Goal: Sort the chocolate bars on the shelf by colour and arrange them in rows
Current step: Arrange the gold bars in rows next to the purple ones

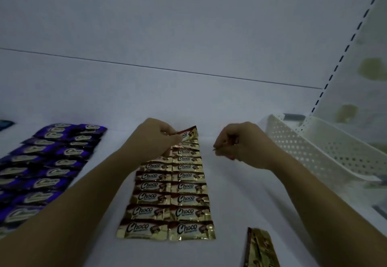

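While L hand pinches the far gold bar by one corner at the back end of the gold rows, R hand hovers just right of them. Its fingers are curled and nothing is visible in them afaict.

The held bar is tilted, one end up off the shelf, not laid flat yet. Gold rows = 2 columns side by side, bars overlapping like shingles, mid-shelf. Purple bars sit in their own block to the left, well apart. One loose gold bar lies near the front edge, right of the rows, not sorted in yet. A white perforated tray is off to the right.

Risks from here, imo:
- Corner-only pinch on slick foil, so the bar can pivot or slip and land crooked.
- The L wrist covers the back of the left column. Pressing down or pulling back low could drag overlapped neighbours and skew the row.
- The loose bar is close to the R forearm, so a careless sweep could push it off the front.
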The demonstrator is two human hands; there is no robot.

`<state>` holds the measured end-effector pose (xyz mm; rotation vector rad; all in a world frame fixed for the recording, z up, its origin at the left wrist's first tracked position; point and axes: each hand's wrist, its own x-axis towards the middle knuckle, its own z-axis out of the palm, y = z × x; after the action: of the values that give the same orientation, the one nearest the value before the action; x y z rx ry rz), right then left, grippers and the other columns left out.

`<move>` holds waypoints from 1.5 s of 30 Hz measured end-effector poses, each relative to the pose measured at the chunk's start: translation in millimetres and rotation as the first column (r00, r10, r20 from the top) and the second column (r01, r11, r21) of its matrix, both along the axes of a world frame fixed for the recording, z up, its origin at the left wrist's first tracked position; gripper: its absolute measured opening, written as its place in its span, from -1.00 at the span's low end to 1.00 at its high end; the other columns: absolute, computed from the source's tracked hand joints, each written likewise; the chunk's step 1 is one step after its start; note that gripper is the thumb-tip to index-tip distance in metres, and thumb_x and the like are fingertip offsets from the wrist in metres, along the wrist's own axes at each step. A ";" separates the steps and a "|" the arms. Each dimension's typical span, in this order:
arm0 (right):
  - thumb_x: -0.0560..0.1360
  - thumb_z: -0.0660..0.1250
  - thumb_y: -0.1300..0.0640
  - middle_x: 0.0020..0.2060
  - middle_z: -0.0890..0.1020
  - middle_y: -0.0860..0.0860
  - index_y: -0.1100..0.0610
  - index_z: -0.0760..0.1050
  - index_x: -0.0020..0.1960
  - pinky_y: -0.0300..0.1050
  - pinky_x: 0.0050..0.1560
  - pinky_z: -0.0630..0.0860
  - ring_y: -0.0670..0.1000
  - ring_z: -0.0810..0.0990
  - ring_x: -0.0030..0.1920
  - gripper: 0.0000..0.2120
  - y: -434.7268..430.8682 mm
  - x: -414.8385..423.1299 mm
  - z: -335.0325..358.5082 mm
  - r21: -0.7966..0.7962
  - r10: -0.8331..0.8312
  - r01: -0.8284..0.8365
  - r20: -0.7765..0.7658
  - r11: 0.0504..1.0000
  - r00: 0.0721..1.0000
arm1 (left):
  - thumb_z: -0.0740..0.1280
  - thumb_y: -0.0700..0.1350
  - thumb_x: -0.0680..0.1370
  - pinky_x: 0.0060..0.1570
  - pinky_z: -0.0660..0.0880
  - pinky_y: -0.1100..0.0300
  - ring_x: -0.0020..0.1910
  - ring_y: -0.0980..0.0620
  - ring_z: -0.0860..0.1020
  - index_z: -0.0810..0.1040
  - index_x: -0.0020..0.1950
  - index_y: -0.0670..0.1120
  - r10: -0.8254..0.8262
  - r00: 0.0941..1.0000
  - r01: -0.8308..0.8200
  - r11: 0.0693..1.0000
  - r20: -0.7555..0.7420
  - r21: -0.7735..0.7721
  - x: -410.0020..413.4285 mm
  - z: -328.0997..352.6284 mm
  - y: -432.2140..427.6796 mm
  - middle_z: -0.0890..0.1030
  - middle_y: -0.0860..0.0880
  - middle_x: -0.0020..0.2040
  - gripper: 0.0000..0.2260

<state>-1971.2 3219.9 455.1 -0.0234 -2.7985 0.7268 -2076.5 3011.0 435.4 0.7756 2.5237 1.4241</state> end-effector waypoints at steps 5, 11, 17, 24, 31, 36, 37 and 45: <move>0.42 0.49 0.15 -0.50 0.52 -0.01 0.07 0.66 -0.17 -0.23 -0.41 0.41 -0.09 0.39 -0.52 -0.97 -19.9 -31.7 4.0 -0.297 -0.014 -0.070 -0.271 0.952 0.962 | 0.39 -0.09 0.53 -0.37 0.43 0.29 -0.53 0.18 0.50 0.64 -0.16 -0.10 0.113 0.991 -0.118 0.990 0.074 0.073 -15.4 2.0 -14.3 0.62 -0.04 -0.45 -0.89; 0.49 0.39 0.13 -0.24 0.70 0.15 0.26 0.63 -0.08 -0.03 -0.26 0.60 0.14 0.68 -0.24 -0.82 -30.8 -37.7 -22.1 -0.610 0.040 -0.133 -0.163 0.782 0.986 | 0.36 -0.15 0.55 -0.53 0.37 0.42 -0.47 0.14 0.57 0.60 -0.09 -0.14 0.108 0.986 -0.127 0.981 0.130 0.144 -21.1 4.1 -19.3 0.68 -0.05 -0.35 -0.92; 0.48 0.40 0.26 -0.27 0.70 0.14 0.17 0.55 0.09 -0.07 -0.29 0.61 0.13 0.67 -0.28 -0.82 -28.8 -37.1 -25.1 -0.687 -0.065 -0.032 -0.115 0.726 0.991 | 0.39 -0.11 0.53 -0.50 0.38 0.40 -0.48 0.17 0.54 0.63 -0.10 -0.11 0.120 0.986 -0.135 0.982 0.119 0.129 -24.9 -0.3 -20.8 0.66 -0.03 -0.38 -0.92; 0.50 0.39 0.23 -0.27 0.71 0.03 0.15 0.61 -0.09 -0.06 -0.22 0.60 0.02 0.69 -0.23 -0.97 -24.1 -35.9 -37.2 -0.564 -0.122 0.093 -0.015 0.821 0.992 | 0.41 -0.02 0.51 -0.31 0.36 0.26 -0.38 0.14 0.44 0.66 -0.13 -0.03 0.096 0.995 -0.098 0.994 0.038 0.050 -27.1 2.4 -27.1 0.53 0.05 -0.36 -0.90; 0.52 0.38 0.13 -0.25 0.67 -0.02 0.09 0.66 -0.13 -0.28 -0.33 0.36 -0.28 0.50 -0.46 -0.90 -28.2 -40.4 -41.8 -0.512 -0.242 0.169 -0.079 0.842 0.967 | 0.30 -0.03 0.58 -0.22 0.44 0.20 -0.33 0.11 0.49 0.55 -0.14 -0.02 0.008 0.998 -0.016 0.993 -0.070 -0.119 -30.7 1.0 -30.5 0.55 0.00 -0.26 -0.87; 0.51 0.34 0.31 -0.18 0.61 0.14 0.15 0.47 0.02 -0.15 -0.30 0.60 0.01 0.64 -0.31 -0.86 -34.0 -41.4 -41.2 -0.621 -0.227 0.151 -0.045 0.769 0.973 | 0.35 -0.03 0.55 -0.14 0.51 0.10 -0.26 0.04 0.53 0.57 -0.13 0.01 0.006 0.989 -0.031 0.986 -0.145 -0.164 -37.6 -1.8 -33.6 0.60 -0.05 -0.22 -0.92; 0.51 0.33 0.33 -0.16 0.60 0.17 0.10 0.44 0.11 -0.12 -0.29 0.62 0.05 0.66 -0.32 -0.76 -35.6 -41.0 -40.6 -0.666 -0.198 0.130 -0.028 0.735 0.980 | 0.37 -0.03 0.54 -0.12 0.52 0.07 -0.25 0.01 0.54 0.57 -0.13 0.03 0.011 0.986 -0.041 0.983 -0.165 -0.177 -38.7 -2.5 -33.7 0.61 -0.07 -0.21 -0.93; 0.53 0.33 0.22 -0.25 0.67 0.05 0.08 0.57 -0.07 -0.15 -0.42 0.49 0.08 0.66 -0.31 -0.93 -37.0 -41.1 -42.0 -0.590 -0.240 0.149 -0.078 0.794 0.968 | 0.38 -0.07 0.54 -0.31 0.40 0.30 -0.35 0.16 0.52 0.62 -0.06 0.07 -0.018 0.987 -0.018 0.976 -0.160 -0.219 -43.5 -8.7 -38.8 0.65 -0.01 -0.23 -0.96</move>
<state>-2012.4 3182.9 413.1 -0.3495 -2.2789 1.4306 -2120.0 2972.2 426.7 0.8810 2.7401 1.0953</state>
